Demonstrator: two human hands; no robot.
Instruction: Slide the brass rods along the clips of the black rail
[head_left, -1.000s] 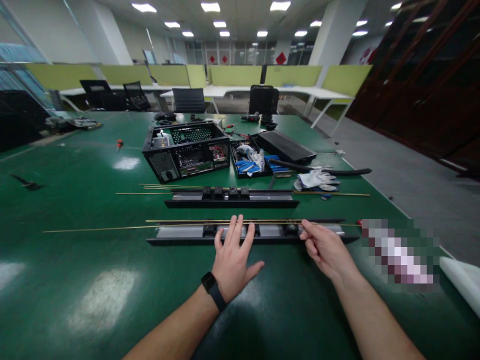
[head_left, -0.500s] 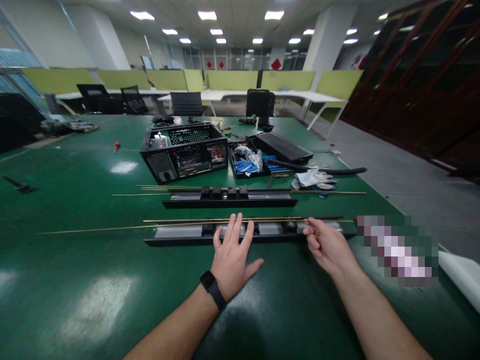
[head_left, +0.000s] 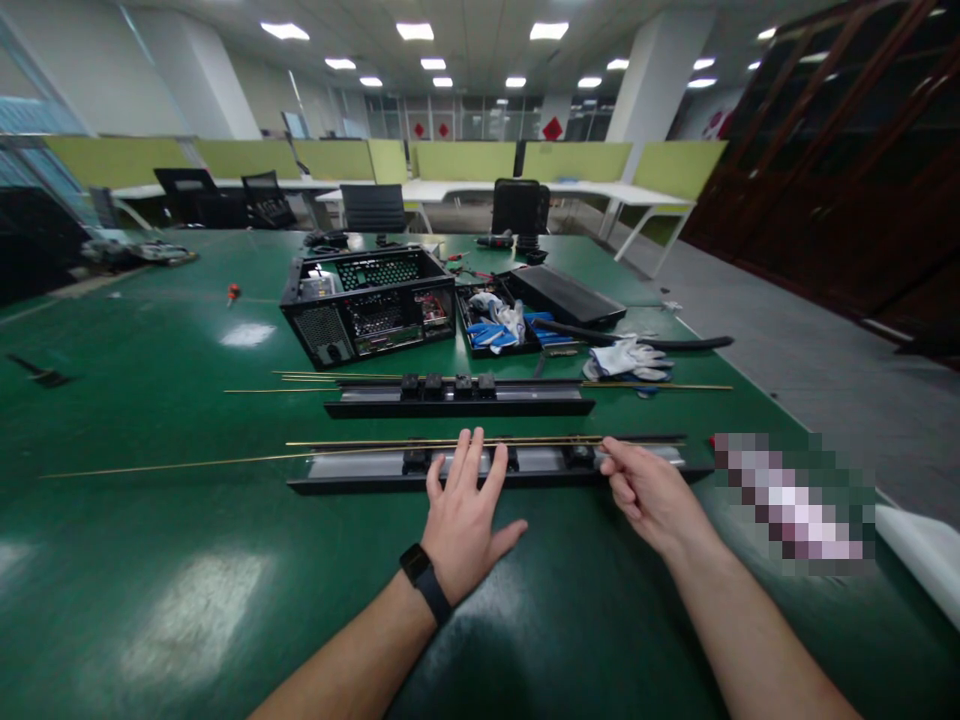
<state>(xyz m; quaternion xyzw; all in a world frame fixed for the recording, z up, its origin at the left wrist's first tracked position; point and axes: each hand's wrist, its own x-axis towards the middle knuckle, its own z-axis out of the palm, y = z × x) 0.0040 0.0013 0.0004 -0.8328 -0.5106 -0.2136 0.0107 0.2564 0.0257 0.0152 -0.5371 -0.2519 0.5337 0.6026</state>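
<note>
A long black rail (head_left: 360,478) with small black blocks lies across the green table (head_left: 150,560) in front of me. My left hand (head_left: 466,520) rests flat on it, fingers spread, with a black watch on the wrist. My right hand (head_left: 651,495) pinches the right end of a thin brass rod (head_left: 187,462) that runs far out to the left over the rail. Two more brass rods (head_left: 375,441) lie along the rail's far edge.
A second black rail (head_left: 459,398) with blocks and brass rods lies farther back. Behind it stand an open black computer case (head_left: 371,302), a tray with blue and white gloves (head_left: 498,320), a black flat box (head_left: 571,294) and white gloves (head_left: 628,358). A blurred patch sits at right.
The thin brass rod has slid to the left, its left end reaching farther out. My right hand shifted slightly left with it. The left hand has stayed on the rail.
</note>
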